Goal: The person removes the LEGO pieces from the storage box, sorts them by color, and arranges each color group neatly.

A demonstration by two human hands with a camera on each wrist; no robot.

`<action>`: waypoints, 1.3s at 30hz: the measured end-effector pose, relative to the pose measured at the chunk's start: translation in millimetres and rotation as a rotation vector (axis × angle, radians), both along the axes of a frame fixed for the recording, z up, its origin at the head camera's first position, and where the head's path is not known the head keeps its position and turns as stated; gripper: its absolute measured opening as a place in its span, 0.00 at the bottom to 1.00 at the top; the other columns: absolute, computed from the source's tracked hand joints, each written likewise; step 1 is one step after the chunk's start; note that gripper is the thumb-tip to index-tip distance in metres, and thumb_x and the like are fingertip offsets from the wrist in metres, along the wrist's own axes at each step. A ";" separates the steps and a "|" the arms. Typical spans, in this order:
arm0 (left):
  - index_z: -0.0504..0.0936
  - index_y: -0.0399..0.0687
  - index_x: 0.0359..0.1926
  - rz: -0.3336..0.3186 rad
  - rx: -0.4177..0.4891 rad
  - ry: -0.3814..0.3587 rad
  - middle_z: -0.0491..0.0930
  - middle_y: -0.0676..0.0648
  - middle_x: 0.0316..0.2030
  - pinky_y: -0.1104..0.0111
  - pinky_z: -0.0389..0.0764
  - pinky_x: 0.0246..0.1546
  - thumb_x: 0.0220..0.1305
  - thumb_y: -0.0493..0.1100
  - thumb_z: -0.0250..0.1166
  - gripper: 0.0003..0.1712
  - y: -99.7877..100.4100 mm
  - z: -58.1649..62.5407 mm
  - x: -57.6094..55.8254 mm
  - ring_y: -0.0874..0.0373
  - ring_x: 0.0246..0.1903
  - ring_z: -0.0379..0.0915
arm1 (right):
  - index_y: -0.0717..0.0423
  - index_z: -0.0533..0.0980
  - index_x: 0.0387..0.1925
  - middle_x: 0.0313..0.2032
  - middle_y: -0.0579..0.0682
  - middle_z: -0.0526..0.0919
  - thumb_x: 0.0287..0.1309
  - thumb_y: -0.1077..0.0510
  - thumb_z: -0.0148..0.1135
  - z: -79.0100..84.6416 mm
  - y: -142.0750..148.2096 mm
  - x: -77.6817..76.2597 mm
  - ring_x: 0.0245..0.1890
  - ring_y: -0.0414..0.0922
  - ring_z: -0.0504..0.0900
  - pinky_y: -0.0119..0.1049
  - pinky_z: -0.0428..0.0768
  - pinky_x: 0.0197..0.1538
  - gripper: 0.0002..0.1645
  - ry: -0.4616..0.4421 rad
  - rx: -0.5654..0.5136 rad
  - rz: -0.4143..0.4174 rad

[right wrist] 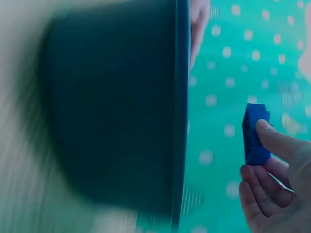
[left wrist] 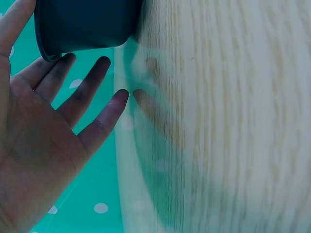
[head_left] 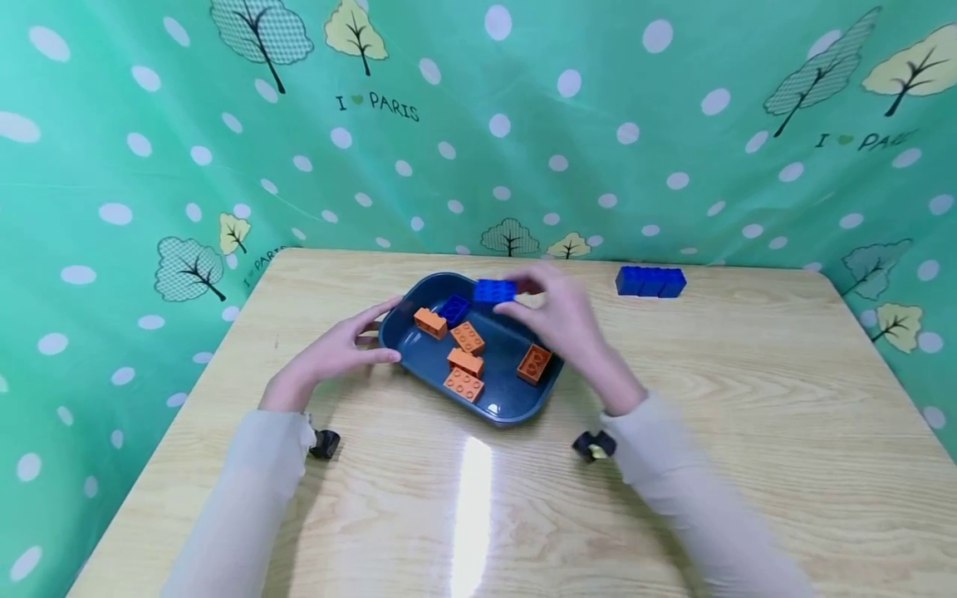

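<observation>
Extending from the near edge in pale sleeves [head_left: 232, 498], with dark wrist devices [head_left: 325, 444] attached, and reaching across the table [head_left: 374, 507] toward a dark blue tray [head_left: 497, 345]. At left, bracing the tray's end with the left hand [head_left: 332, 349], spreading straight fingers and thumb about the rim rather than clenching, probably to prevent sliding. Inside, from left to right, lying loose with a blue brick [head_left: 453, 310] near the far wall and scattered orange bricks [head_left: 467, 337], the rightmost turned hollow side up; presumably being kept together by the raised walls. Over the tray's far side, pinching a second blue brick [head_left: 492, 291] between thumb and fingers of the right hand [head_left: 557, 311], apparently for a light, controlled hold, leaving the studs exposed. Holding the two hands apart. At far right, showing a row of blue bricks [head_left: 650, 281] near the green backdrop [head_left: 725, 208], lying outside the tray.
</observation>
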State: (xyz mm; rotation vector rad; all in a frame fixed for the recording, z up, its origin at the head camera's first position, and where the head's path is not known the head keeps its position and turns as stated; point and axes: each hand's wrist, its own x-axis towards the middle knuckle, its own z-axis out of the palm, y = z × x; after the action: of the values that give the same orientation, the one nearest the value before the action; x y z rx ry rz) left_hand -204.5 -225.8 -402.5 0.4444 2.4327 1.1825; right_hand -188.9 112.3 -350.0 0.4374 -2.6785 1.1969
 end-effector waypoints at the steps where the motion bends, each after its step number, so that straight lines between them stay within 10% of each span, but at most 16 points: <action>1: 0.47 0.68 0.79 0.001 0.001 -0.005 0.46 0.40 0.79 0.42 0.63 0.71 0.63 0.52 0.70 0.52 0.4 0.7 -0.9 0.32 0.72 0.58 | 0.57 0.81 0.52 0.48 0.55 0.85 0.50 0.52 0.77 -0.1 13.1 -1.9 0.48 0.51 0.85 0.44 0.85 0.55 0.28 0.027 -0.012 -0.031; 7: 0.48 0.67 0.79 0.002 -0.008 -0.009 0.47 0.40 0.79 0.41 0.63 0.71 0.63 0.52 0.70 0.52 0.3 1.5 -4.5 0.32 0.72 0.58 | 0.64 0.81 0.47 0.44 0.61 0.86 0.49 0.52 0.78 -7.6 87.7 -8.8 0.40 0.53 0.86 0.38 0.85 0.45 0.27 0.114 -0.033 -0.240; 13: 0.47 0.67 0.80 -0.003 -0.016 0.002 0.46 0.39 0.79 0.41 0.63 0.71 0.64 0.52 0.69 0.52 -3.2 1.1 -4.3 0.31 0.72 0.56 | 0.63 0.78 0.50 0.42 0.53 0.82 0.52 0.42 0.74 -14.6 147.5 -12.7 0.36 0.32 0.77 0.15 0.73 0.39 0.34 0.035 -0.073 -0.434; 21: 0.47 0.68 0.79 -0.001 -0.014 0.005 0.46 0.40 0.79 0.41 0.63 0.71 0.63 0.52 0.70 0.52 -5.0 3.7 -3.1 0.31 0.72 0.57 | 0.54 0.76 0.52 0.34 0.36 0.75 0.49 0.34 0.72 -32.6 210.7 -20.6 0.29 0.22 0.71 0.14 0.72 0.33 0.37 -0.088 -0.075 -0.672; 33: 0.48 0.65 0.80 0.001 -0.024 0.014 0.47 0.41 0.79 0.42 0.64 0.71 0.64 0.49 0.70 0.52 -3.6 1.9 -1.8 0.32 0.72 0.56 | 0.69 0.73 0.55 0.49 0.65 0.78 0.55 0.31 0.66 -73.0 245.4 -37.5 0.41 0.54 0.77 0.38 0.75 0.33 0.46 -0.367 0.140 -0.670; 39: 0.48 0.65 0.80 -0.008 -0.001 0.018 0.47 0.42 0.79 0.42 0.64 0.71 0.63 0.51 0.70 0.52 0.3 -1.0 -1.0 0.32 0.72 0.58 | 0.73 0.68 0.55 0.49 0.69 0.74 0.60 0.36 0.65 -81.9 247.6 -43.2 0.45 0.62 0.74 0.52 0.76 0.42 0.45 -0.363 0.226 -0.628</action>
State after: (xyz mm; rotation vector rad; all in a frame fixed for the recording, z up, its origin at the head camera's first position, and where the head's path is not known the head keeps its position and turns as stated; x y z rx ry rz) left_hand -205.6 -225.5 -403.5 0.4666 2.4442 1.1792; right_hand -232.1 359.9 -431.9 -0.6191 -2.9012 0.8430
